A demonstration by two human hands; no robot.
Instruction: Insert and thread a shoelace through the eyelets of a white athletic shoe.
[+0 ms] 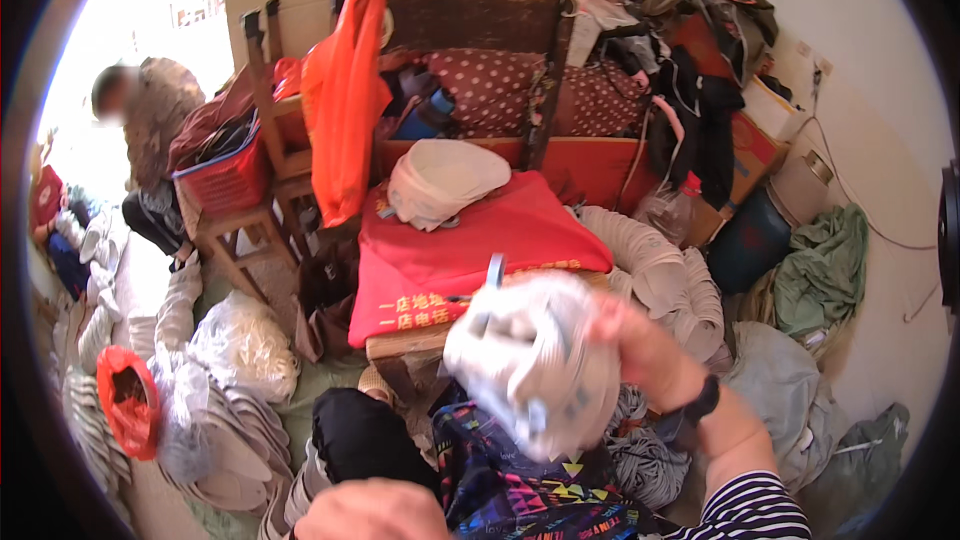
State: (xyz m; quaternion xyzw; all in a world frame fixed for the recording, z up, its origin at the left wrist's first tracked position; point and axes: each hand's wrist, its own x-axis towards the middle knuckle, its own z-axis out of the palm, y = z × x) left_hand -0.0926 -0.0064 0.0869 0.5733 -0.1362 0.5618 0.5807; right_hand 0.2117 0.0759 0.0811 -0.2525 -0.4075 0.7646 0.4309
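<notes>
In front of my lap, my right hand (640, 340) grips a pale grey-white fabric shoe upper (530, 360) by its right side; it is smeared by motion. Small light blue-grey tabs stick out from it. My left hand (375, 512) is low at the bottom edge, near the dark trousers of my leg, its back toward me and its fingers hidden. Ahead, a stack of cream shoe uppers (445, 180) lies on a red cloth (480, 235) with yellow print, spread over a wooden stool or bench. A dark patterned apron (520, 475) covers my lap.
Stacked pale soles lie at right (650, 270) and left (235, 440). A red basket (225, 175) stands on a wooden stool, beside an orange bag (345, 100) hanging from a chair. A grey cord bundle (645, 450) lies right of my lap. Another person (160, 130) is far left.
</notes>
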